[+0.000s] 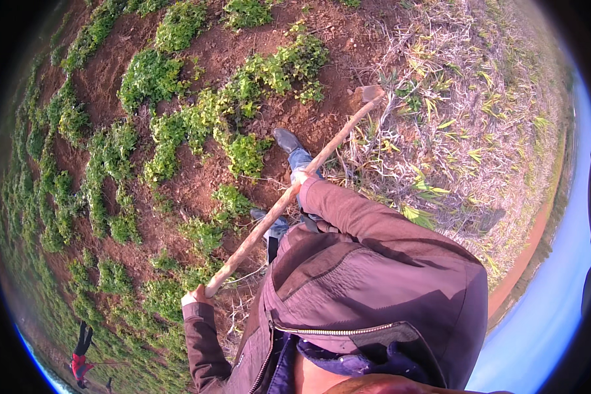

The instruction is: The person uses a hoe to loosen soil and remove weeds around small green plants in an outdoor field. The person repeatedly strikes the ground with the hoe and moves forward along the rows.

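A hoe with a long wooden handle [256, 234] runs slantwise before me. Its metal blade [369, 93] is at the upper end, at the edge between reddish soil and dry grass. My left hand [195, 296] grips the handle's butt end at the lower left. Farther along the shaft, near my legs, my right hand [301, 176] is closed around it. Low leafy green plants [246, 152] grow in the soil beside my shoes.
My shoes [286, 140] rest on bare reddish soil [315, 120]. Dry grass and stalks [453, 147] cover the ground at the right. Rows of leafy plants [150, 79] stretch leftward. Far off at the lower left stands a person in a red top [80, 365].
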Tool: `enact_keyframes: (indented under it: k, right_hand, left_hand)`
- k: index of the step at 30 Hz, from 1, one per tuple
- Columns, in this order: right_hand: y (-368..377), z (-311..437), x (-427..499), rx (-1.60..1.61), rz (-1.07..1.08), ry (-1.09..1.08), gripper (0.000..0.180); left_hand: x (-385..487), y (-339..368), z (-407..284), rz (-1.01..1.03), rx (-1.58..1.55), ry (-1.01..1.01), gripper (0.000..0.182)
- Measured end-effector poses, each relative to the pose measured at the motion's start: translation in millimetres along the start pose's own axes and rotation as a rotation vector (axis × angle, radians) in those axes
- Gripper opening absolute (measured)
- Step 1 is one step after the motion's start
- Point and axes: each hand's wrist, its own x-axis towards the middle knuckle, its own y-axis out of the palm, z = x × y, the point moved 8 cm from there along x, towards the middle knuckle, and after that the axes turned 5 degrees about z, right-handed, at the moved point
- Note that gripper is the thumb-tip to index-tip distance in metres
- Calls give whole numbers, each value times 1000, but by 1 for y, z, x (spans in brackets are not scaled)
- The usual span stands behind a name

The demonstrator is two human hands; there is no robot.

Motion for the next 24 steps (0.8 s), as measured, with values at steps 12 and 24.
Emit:
enact_keyframes:
  k: [12, 24]
  right_hand:
    - [-125, 308, -14, -59, -330, -451, 24]
    - [-32, -12, 31, -329, -546, -216, 35]
  left_hand:
    - [123, -26, -292, 72, -355, 422, 17]
    - [25, 125, -98, 283, -138, 122, 25]
